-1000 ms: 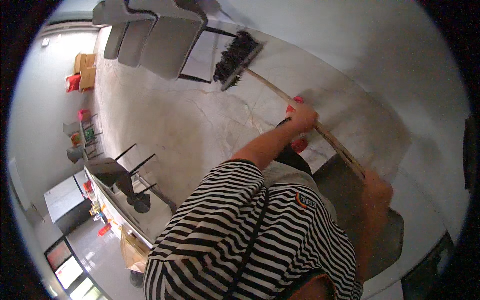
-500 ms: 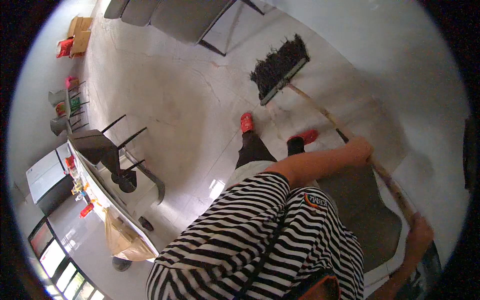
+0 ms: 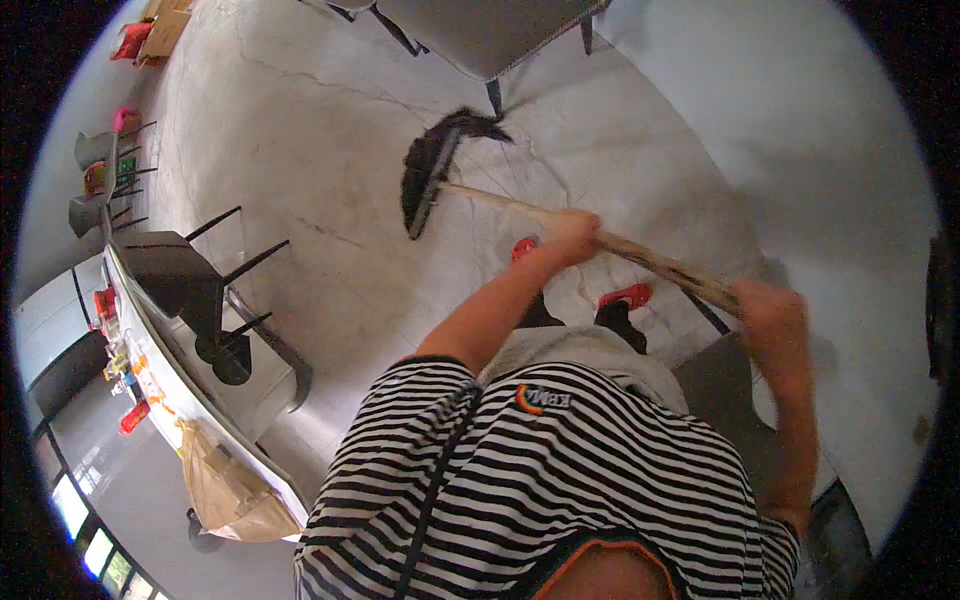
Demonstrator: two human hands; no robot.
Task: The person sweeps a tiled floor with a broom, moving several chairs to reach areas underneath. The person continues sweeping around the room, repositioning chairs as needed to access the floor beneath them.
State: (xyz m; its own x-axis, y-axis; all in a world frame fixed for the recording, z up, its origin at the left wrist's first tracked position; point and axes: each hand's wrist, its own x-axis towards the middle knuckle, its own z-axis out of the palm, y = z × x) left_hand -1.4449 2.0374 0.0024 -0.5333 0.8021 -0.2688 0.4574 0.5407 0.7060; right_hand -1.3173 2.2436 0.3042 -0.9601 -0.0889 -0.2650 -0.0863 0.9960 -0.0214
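A wide broom [image 3: 428, 175] with dark, shaggy bristles and a long wooden handle lies across the view, its head on the floor ahead and left of my feet. My left hand [image 3: 574, 236] is closed around the middle of the handle, my left arm stretched forward. Further up, toward the handle's end, my right hand [image 3: 770, 308] grips it too, a little blurred. Bristles trail out to the right at the head's far end. Below the handle show my red shoes [image 3: 626, 297].
A grey padded seat [image 3: 480, 35] with dark legs stands ahead, one leg close to the bristles. At left, a dark chair [image 3: 170, 270] stands by a table holding a brown bag [image 3: 235, 495]. A white wall [image 3: 830, 150] runs along the right; a grey seat [image 3: 725, 385] is beside me.
The broom head has swept left and slightly nearer, its bristles now bending and trailing. Both hands have moved left and up with the handle, and my body has turned.
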